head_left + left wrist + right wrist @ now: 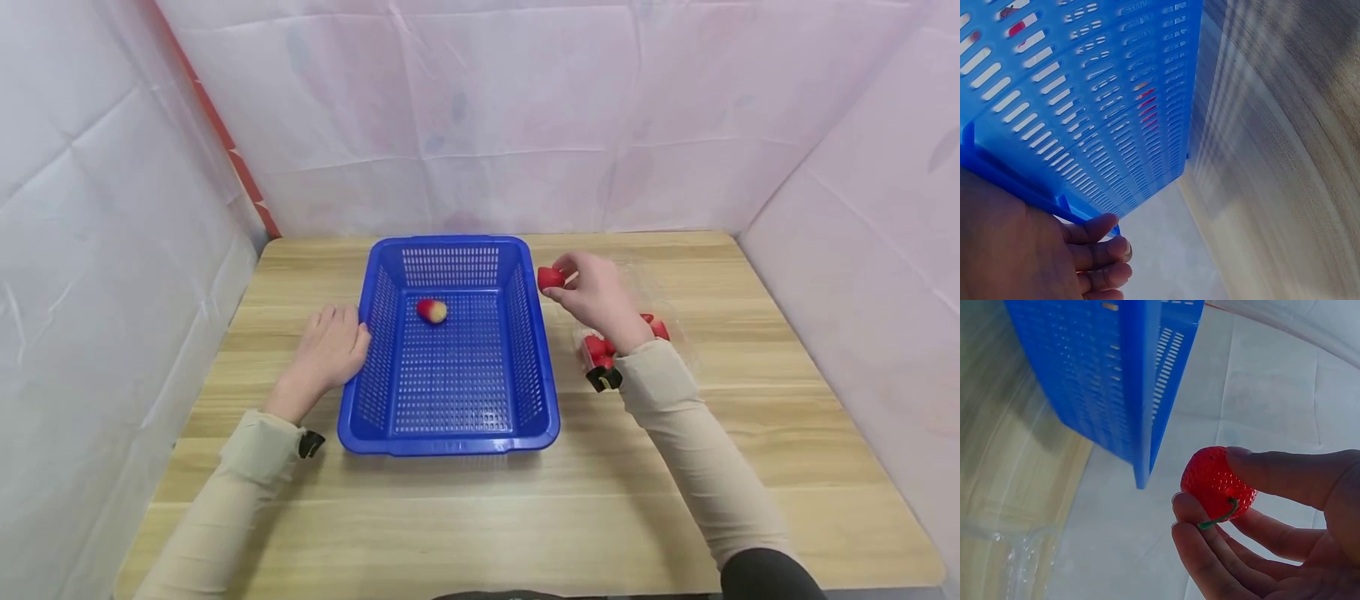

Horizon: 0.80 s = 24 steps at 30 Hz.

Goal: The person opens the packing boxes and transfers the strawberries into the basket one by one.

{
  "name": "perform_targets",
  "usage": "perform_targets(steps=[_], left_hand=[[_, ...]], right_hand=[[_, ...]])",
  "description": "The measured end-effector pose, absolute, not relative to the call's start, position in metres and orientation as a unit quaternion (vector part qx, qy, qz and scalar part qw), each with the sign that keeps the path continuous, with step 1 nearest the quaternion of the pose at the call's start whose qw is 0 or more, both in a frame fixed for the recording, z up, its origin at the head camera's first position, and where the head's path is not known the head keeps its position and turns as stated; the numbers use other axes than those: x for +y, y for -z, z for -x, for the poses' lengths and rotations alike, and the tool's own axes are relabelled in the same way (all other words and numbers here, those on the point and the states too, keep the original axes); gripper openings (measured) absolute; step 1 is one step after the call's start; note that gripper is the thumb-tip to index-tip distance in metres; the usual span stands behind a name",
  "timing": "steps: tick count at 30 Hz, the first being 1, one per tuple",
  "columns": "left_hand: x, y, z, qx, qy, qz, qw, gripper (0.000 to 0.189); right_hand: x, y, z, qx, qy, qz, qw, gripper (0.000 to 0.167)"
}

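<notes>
My right hand [596, 292] pinches a red strawberry [1213, 478] with a short green stem between thumb and fingertips. It is held up just outside the right rim of a blue plastic basket [447, 447]. Inside that basket, toward the back, lies one red and pale-yellow strawberry [431, 311]. At the basket's left side, my left hand [326, 354] holds the rim, its fingertips showing by the rim in the left wrist view. Several more strawberries [600, 350] sit below the right forearm, partly hidden by it.
A clear plastic container [663, 287] holds those other strawberries on the right of the wooden table [465, 517]. Pale fabric walls [480, 108] stand behind the table and along both sides.
</notes>
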<state>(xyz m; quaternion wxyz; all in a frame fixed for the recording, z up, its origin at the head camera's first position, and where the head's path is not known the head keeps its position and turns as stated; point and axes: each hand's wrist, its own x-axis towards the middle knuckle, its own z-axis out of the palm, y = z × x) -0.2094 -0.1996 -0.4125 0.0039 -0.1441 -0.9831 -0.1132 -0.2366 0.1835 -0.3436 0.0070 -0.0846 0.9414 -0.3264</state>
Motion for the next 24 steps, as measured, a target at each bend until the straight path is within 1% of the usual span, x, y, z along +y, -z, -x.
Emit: perform_targets(steps=[14, 24], left_hand=[[-0.201, 0.414, 0.21, -0.983, 0.118, 0.143, 0.007, 0.033], [-0.201, 0.412, 0.21, -0.983, 0.117, 0.145, -0.002, 0.032]], right_hand=[[0.148, 0.34, 0.252, 0.928, 0.355, 0.115, 0.016, 0.026], [0.122, 0.346, 0.266, 0.928, 0.353, 0.112, 0.032, 0.03]])
